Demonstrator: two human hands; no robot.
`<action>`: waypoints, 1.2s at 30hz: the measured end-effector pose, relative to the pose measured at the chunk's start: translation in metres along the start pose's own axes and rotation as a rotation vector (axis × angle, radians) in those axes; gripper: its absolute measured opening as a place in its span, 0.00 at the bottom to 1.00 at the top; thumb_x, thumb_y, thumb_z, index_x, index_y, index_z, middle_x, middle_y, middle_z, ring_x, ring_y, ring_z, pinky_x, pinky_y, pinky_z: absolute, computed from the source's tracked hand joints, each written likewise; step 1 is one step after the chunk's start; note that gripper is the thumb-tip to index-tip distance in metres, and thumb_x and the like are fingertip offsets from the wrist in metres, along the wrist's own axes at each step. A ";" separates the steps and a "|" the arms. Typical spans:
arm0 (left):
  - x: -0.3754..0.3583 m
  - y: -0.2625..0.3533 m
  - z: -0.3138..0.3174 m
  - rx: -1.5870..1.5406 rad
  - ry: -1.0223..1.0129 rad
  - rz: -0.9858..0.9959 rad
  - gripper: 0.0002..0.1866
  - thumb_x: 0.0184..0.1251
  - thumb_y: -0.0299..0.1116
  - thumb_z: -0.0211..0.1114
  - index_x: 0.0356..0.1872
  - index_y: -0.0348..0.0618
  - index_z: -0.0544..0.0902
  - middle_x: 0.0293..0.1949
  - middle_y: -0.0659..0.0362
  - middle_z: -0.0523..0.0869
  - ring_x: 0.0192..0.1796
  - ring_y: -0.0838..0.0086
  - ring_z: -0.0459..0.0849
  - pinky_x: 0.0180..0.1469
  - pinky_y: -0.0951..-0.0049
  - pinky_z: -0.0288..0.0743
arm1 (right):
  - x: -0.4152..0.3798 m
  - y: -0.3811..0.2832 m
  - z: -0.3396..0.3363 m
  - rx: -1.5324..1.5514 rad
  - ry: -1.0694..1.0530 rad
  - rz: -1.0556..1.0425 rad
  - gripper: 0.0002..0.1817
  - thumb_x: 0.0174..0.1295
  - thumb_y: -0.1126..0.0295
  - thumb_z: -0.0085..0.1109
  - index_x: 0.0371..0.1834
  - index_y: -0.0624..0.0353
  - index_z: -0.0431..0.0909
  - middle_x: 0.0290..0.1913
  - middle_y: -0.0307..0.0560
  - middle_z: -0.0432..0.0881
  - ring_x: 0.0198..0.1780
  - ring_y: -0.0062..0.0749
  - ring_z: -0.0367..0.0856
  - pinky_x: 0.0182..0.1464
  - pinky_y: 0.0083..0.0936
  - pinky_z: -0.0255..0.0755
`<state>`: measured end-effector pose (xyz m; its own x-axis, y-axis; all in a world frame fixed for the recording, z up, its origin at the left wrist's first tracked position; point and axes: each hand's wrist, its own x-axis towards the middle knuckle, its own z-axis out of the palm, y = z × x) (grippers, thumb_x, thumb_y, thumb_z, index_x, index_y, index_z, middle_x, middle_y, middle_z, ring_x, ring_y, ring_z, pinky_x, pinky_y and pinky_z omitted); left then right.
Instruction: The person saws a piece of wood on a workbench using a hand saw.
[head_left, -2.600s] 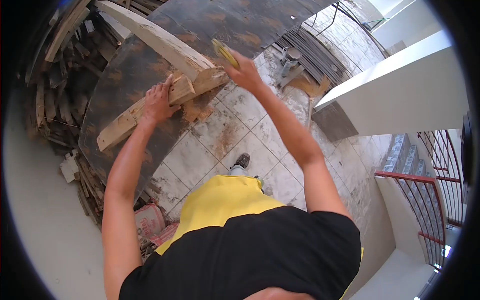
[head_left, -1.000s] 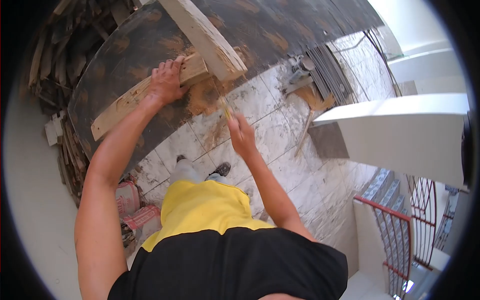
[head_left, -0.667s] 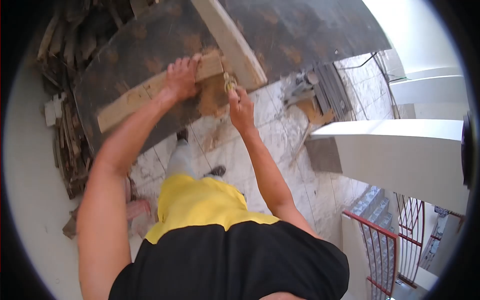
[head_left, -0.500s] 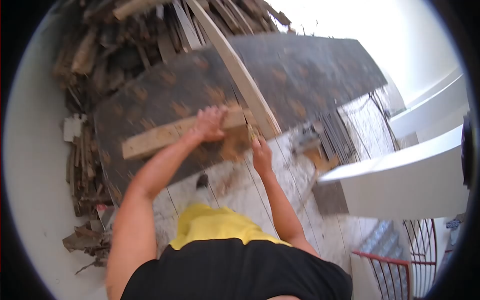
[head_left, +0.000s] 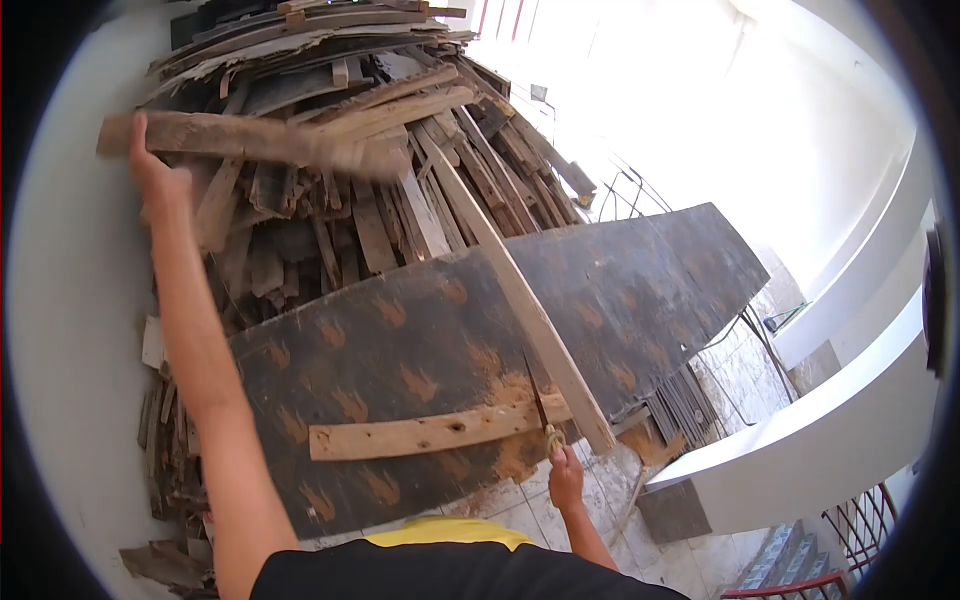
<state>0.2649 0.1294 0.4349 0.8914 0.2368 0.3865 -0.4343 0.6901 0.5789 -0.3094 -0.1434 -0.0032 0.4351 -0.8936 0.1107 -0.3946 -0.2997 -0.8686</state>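
My left hand [head_left: 160, 175] is raised at the far left, its fingers closed on one end of a wooden plank [head_left: 230, 138]. The plank's far end is blurred in front of the scrap heap. At the lower right, my right hand [head_left: 567, 480] grips the handle of a handsaw [head_left: 537, 392], whose thin blade points away from me. Beside the blade lies a second, slightly curved piece of wood [head_left: 420, 434], flat on the dark board [head_left: 400, 330]. A long pale batten [head_left: 520, 292] crosses the board diagonally, just right of the saw.
A large heap of scrap wood [head_left: 375, 220] rises behind the board. Sawdust [head_left: 515, 385] is spread near the saw. Stacked grey strips [head_left: 682, 408] lie on the tiled floor at the right, near a curved white wall [head_left: 800, 390]. Railed stairs [head_left: 785, 565] go down at lower right.
My left hand has left the wood on the board and risen far to the left, now with a plank in it. My right hand still has the saw. The view has tilted up.
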 end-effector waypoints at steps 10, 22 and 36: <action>0.051 -0.244 0.050 -0.524 0.456 -0.532 0.46 0.57 0.32 0.81 0.74 0.42 0.62 0.73 0.49 0.64 0.71 0.53 0.70 0.71 0.47 0.78 | 0.002 -0.006 0.001 -0.065 -0.003 0.138 0.21 0.74 0.52 0.49 0.35 0.60 0.78 0.22 0.36 0.72 0.26 0.23 0.69 0.32 0.28 0.66; 0.155 -0.373 0.081 0.034 0.135 -0.580 0.28 0.81 0.31 0.55 0.79 0.51 0.65 0.81 0.53 0.58 0.79 0.54 0.64 0.77 0.60 0.68 | -0.017 -0.052 0.010 -0.157 0.072 0.191 0.25 0.74 0.50 0.45 0.33 0.64 0.76 0.26 0.51 0.73 0.31 0.36 0.71 0.39 0.37 0.68; 0.125 -0.319 0.052 1.815 -0.235 0.244 0.45 0.59 0.66 0.71 0.76 0.61 0.68 0.74 0.47 0.70 0.73 0.46 0.70 0.73 0.35 0.61 | -0.017 -0.052 0.012 -0.115 0.060 0.209 0.23 0.75 0.53 0.46 0.37 0.64 0.77 0.27 0.44 0.72 0.32 0.30 0.69 0.38 0.33 0.68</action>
<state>0.5082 -0.0967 0.3363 0.8297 0.0078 0.5581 -0.2660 -0.8736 0.4076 -0.2864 -0.1089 0.0343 0.2866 -0.9574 -0.0338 -0.5617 -0.1394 -0.8155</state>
